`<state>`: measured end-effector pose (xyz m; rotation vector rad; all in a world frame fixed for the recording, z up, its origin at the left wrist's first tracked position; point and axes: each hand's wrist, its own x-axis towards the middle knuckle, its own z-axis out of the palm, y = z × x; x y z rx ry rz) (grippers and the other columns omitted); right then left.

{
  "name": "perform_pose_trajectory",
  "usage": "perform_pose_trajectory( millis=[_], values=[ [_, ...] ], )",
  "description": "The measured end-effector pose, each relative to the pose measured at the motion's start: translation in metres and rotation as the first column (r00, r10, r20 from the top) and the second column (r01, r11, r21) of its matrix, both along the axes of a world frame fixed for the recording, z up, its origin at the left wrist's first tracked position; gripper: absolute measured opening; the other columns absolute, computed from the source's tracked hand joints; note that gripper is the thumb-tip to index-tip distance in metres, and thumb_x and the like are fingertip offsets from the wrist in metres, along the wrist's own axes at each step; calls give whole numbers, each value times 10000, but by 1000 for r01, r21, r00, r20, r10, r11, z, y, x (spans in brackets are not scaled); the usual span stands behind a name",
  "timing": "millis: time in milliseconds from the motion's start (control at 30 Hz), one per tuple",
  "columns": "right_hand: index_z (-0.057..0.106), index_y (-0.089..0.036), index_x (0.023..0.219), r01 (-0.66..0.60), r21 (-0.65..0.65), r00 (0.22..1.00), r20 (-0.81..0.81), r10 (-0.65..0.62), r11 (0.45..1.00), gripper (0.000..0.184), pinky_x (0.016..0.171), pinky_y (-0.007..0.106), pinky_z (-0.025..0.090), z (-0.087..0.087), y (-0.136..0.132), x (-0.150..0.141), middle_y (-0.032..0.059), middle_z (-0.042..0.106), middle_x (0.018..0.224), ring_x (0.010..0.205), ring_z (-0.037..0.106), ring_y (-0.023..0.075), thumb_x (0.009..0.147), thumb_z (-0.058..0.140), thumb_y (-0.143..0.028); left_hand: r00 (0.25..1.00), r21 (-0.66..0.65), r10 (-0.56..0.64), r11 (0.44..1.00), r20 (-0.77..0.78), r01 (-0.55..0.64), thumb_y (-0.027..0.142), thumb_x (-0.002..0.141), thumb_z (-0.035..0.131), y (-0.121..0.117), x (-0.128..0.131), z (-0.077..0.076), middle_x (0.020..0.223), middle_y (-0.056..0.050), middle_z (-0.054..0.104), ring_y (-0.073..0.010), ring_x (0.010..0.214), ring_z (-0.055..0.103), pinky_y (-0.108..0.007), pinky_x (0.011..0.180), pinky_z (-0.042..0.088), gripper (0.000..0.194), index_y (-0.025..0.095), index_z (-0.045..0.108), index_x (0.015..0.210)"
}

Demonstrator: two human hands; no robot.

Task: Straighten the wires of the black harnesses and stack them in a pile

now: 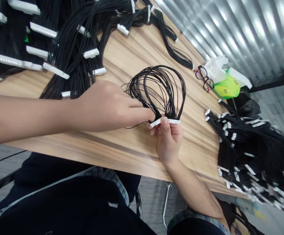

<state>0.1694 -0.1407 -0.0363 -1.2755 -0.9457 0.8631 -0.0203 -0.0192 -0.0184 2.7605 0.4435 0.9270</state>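
Dark clothing (66, 202) filled the near edge, below the front of the wood-grain table (122, 143). Right hand (169, 138) above it: thumb pressed down on the white connectors (174, 121), pinching them against the fingers beneath. Left hand (115, 106) came across from the side, index finger stretched to the leftmost connector end, other fingers curled; could not tell whether it gripped any wire.

Connectors sat nearly end to end in the right hand, over the table, with a black wire loop (160, 86) arching beyond them. Main risk, in my judgement: the thumb covered only a small part, so a push from the left index could tilt one connector out of the pinch. Springy wires might then pull the ends apart. Thin strays near the left fingers looked apt to snag.

Farther out, the right-hand harness pile (261, 143) and left-hand harness pile (75, 62) lay loose; the left wrist, close to the latter, could catch a connector there. Beyond, glasses (206, 79) lay beside a green bag (227, 86), well apart from the work.
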Motion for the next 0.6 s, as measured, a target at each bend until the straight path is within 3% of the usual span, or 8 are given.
perform_pose_trajectory(
  millis=[100, 200, 300, 467, 600],
  values=[
    [716, -249, 771, -19, -21, 1000, 14, 20, 1000, 285, 513, 221, 529, 0, -2, -3, -33, 740, 664, 534, 634, 88, 945, 718, -476, 997, 238, -41, 970, -62, 54, 131, 1017, 362, 3, 2, 6, 708, 64, 715, -90, 588, 585, -232, 563, 189, 464, 303, 792, 1002],
    [722, -255, 803, -24, -3, 1000, -15, 24, 1000, 246, 515, 215, 525, 0, -3, -3, -39, 742, 672, 534, 630, 82, 944, 728, -457, 991, 195, -73, 976, -114, 95, 166, 1042, 348, 6, 3, 15, 739, 61, 737, -83, 605, 628, -206, 561, 178, 480, 289, 808, 979],
    [718, -255, 825, -17, 2, 999, -32, 17, 1000, 229, 515, 212, 526, -1, -3, -2, -47, 741, 673, 531, 629, 79, 944, 731, -450, 994, 146, -100, 984, -54, 107, 243, 1083, 347, 7, 4, 19, 786, 63, 759, -88, 678, 675, -187, 597, 207, 463, 306, 803, 1041],
    [705, -242, 783, -16, -1, 999, 32, 16, 1000, 270, 535, 232, 544, 0, -2, -4, -40, 733, 660, 544, 645, 92, 953, 715, -452, 989, 166, -69, 982, -131, 90, 246, 1091, 314, 5, 3, 13, 729, 70, 721, -94, 625, 624, -224, 569, 188, 464, 282, 768, 1002],
    [694, -237, 757, -15, -33, 991, 133, 20, 999, 293, 535, 243, 542, 5, -3, -8, -28, 725, 653, 552, 641, 98, 950, 707, -457, 982, 106, -64, 991, -176, 84, 279, 1075, 401, 2, 5, 5, 796, 59, 730, -146, 615, 596, -300, 546, 268, 277, 255, 666, 996]
  ],
)
